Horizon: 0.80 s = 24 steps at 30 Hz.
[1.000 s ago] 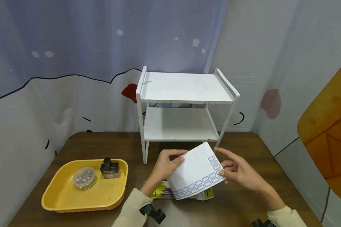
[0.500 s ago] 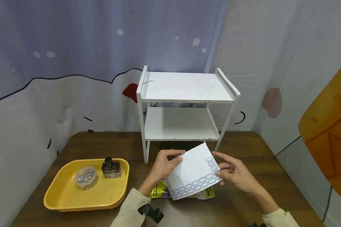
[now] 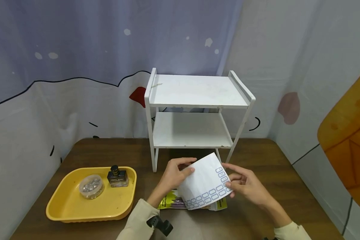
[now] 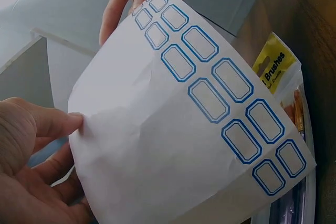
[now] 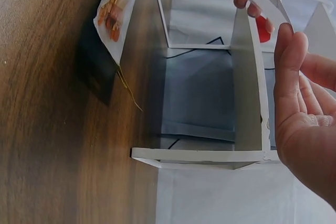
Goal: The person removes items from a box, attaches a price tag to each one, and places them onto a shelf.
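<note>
A white sheet of sticker labels [image 3: 201, 178] hangs tilted between my two hands. Blue-bordered blank labels [image 4: 207, 100] run in a double row along one long edge and turn up the short right edge; the rest is plain white. My left hand [image 3: 174, 174] pinches the sheet's left edge between thumb and fingers. At the right edge, my right hand [image 3: 248, 186] pinches it with the thumb, its index finger stretched out near the upper edge. The sheet bows in the right wrist view. Under it lies a packet of brushes [image 4: 281, 69] with a yellow header, partly covered.
A white two-tier shelf [image 3: 195, 91] stands on the brown table [image 3: 267, 160] behind my hands. To the left, a yellow tray [image 3: 69, 203] holds a round clear tub of silvery bits [image 3: 91, 186] and a dark-capped perfume bottle [image 3: 118, 177]. Printed curtains [image 3: 78, 50] enclose the table.
My right hand has drifted slightly left and down with its edge of the sheet, which now bows more. The left hand keeps its grip nearly in place.
</note>
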Tool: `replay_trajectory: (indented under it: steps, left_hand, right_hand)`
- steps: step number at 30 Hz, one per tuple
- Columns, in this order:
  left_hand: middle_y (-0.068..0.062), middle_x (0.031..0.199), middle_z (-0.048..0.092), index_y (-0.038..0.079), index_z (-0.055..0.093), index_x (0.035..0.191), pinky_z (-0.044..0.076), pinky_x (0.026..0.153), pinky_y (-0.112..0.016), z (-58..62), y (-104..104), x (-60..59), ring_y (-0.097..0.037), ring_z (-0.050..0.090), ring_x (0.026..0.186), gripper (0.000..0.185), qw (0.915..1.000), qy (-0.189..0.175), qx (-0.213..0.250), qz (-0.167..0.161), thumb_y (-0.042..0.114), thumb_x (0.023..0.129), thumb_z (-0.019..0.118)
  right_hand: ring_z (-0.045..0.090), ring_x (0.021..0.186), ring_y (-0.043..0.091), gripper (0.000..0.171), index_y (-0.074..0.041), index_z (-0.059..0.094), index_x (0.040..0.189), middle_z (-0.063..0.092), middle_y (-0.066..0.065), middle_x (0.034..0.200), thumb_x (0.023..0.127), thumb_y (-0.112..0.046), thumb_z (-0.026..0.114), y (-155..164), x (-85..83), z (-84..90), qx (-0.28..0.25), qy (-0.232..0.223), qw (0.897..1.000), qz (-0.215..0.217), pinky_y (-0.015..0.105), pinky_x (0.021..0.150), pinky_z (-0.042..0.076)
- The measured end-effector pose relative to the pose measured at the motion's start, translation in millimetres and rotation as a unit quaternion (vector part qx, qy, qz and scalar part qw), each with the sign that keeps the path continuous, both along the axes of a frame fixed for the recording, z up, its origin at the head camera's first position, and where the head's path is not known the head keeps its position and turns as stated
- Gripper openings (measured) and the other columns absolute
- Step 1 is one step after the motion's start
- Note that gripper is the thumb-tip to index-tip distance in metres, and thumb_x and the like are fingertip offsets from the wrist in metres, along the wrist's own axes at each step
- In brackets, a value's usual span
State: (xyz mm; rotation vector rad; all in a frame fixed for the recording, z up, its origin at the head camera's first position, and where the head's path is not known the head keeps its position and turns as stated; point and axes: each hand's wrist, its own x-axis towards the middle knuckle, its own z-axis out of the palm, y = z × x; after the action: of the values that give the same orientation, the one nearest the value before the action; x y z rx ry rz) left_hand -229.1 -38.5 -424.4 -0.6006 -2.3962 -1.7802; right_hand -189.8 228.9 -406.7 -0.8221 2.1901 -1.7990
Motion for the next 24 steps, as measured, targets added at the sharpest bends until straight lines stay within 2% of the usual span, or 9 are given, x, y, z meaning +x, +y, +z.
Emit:
replay_trajectory:
  steps: [6, 12, 16, 24]
  left_hand:
    - [-0.008, 0.093, 0.068, 0.010, 0.066, 0.115, 0.051, 0.066, -0.027, -1.7, 5.7, 1.1, -0.016, 0.062, 0.078, 0.036, 1.0000, 0.004, -0.001, 0.001, 0.003, 0.080, 0.068]
    - [-0.004, 0.106, 0.066, 0.015, 0.065, 0.116, 0.050, 0.079, -0.027, -0.7, 13.3, 3.5, -0.016, 0.060, 0.094, 0.039, 0.9996, 0.028, -0.008, -0.004, 0.007, 0.079, 0.071]
    - [-0.001, 0.102, 0.064, 0.018, 0.065, 0.116, 0.049, 0.078, -0.027, -0.1, 17.0, 4.3, -0.014, 0.057, 0.091, 0.040, 0.9989, 0.043, -0.018, -0.002, 0.010, 0.077, 0.073]
    - [0.000, 0.103, 0.064, 0.018, 0.066, 0.113, 0.048, 0.084, -0.031, 2.5, 20.1, 5.6, -0.014, 0.058, 0.095, 0.037, 0.9992, 0.038, -0.012, -0.010, 0.012, 0.078, 0.073]
  right_hand:
    - [0.065, 0.066, 0.017, 0.060, 0.003, 0.033, 0.139, 0.067, 0.020, 0.091, 0.085, 0.001, 0.059, -3.8, -0.3, -2.7, -0.002, -0.010, 1.000, -0.006, 0.037, 0.051, 0.054]
    - [0.065, 0.066, 0.016, 0.059, 0.004, 0.033, 0.138, 0.066, 0.022, 0.092, 0.085, 0.003, 0.059, -6.4, -1.0, -4.5, -0.011, -0.009, 1.000, -0.007, 0.035, 0.051, 0.053]
    - [0.065, 0.067, 0.016, 0.060, 0.002, 0.033, 0.139, 0.067, 0.019, 0.092, 0.085, 0.001, 0.060, -9.5, -0.9, -5.7, -0.016, -0.017, 1.000, -0.012, 0.036, 0.052, 0.054]
    - [0.064, 0.067, 0.015, 0.059, 0.005, 0.032, 0.139, 0.067, 0.018, 0.092, 0.086, 0.003, 0.058, -11.4, -1.6, -6.1, -0.029, -0.011, 1.000, 0.002, 0.034, 0.051, 0.053]
